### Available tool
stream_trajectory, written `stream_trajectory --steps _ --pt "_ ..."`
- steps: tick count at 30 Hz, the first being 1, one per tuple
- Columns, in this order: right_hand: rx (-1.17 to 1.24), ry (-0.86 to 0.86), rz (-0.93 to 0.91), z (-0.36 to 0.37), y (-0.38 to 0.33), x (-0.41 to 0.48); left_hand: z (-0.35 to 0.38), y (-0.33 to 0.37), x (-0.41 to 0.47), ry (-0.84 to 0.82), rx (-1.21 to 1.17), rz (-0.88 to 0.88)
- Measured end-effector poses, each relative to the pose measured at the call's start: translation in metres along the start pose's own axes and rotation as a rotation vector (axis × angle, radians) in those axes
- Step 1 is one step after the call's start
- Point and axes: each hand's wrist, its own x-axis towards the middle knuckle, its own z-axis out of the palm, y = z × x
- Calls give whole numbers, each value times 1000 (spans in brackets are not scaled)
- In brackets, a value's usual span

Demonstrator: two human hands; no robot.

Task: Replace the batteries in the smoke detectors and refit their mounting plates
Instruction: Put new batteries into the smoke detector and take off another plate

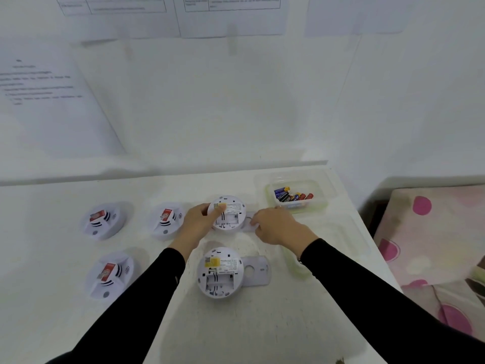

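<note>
Hands at work: just left of the clear plastic battery tub (324, 198), our left hand (199, 219) curls round the white round smoke detector (231, 216), back upward, bay seemingly empty. Our right hand (275, 227) pinches its flat pale mounting plate (248, 219), long axis left to right. We judge refitting now would seal it batteryless.

White table (262, 324) carries 5 smoke detectors (103, 222), 2 mounting plates (256, 270) and a battery tub (321, 203).
</note>
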Motion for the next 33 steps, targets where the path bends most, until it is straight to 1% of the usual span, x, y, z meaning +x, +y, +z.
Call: stream_trajectory --steps 5,9,11,13,14,15,16,17,18,19,20,21,22,25,26,27,28,30,31,33 --pt "72 -31 11 2 2 -1 3 0 -1 31 91 32" --pt "126 -7 9 3 3 -5 1 -4 -1 70 149 50" --pt "201 62 15 2 3 -9 -3 -3 -6 131 153 131" --pt "314 186 30 0 2 -13 -11 -4 -11 230 187 301" --pt "365 254 32 -1 1 -16 -18 -7 -12 309 261 366" --pt "403 320 29 -1 -1 -18 -26 -12 -10 394 361 392" --pt "426 384 21 -1 -4 -20 -35 -17 -8 470 466 360" --pt "441 443 6 -1 -7 -20 -43 -22 -6 513 553 248" --pt "457 496 -15 -1 -10 -21 -50 -27 -4 511 619 93" --pt "478 538 -43 0 -15 -21 -57 -31 -3 474 662 -51" --pt "501 571 -76 1 -20 -22 -62 -34 -3 426 683 -135" --pt "525 596 -110 2 -26 -22 -66 -35 -3 378 679 -162" --pt "553 613 -142 4 -33 -23 -68 -35 -3 353 649 -149" --pt "707 616 -206 7 -52 -25 -69 -28 -12 361 471 -22" --pt "776 613 -226 8 -57 -26 -68 -21 -18 353 329 27" --pt "843 610 -246 8 -62 -27 -65 -12 -27 304 126 53" --pt "908 599 -262 7 -66 -28 -62 -2 -37 215 -120 64" --pt "1053 545 -276 2 -74 -34 -55 15 -58 -54 -636 38" --pt "1135 523 -275 -2 -77 -39 -51 22 -68 -164 -849 6" --pt "1256 551 -276 -9 -80 -50 -42 34 -87 -291 -1127 -59"
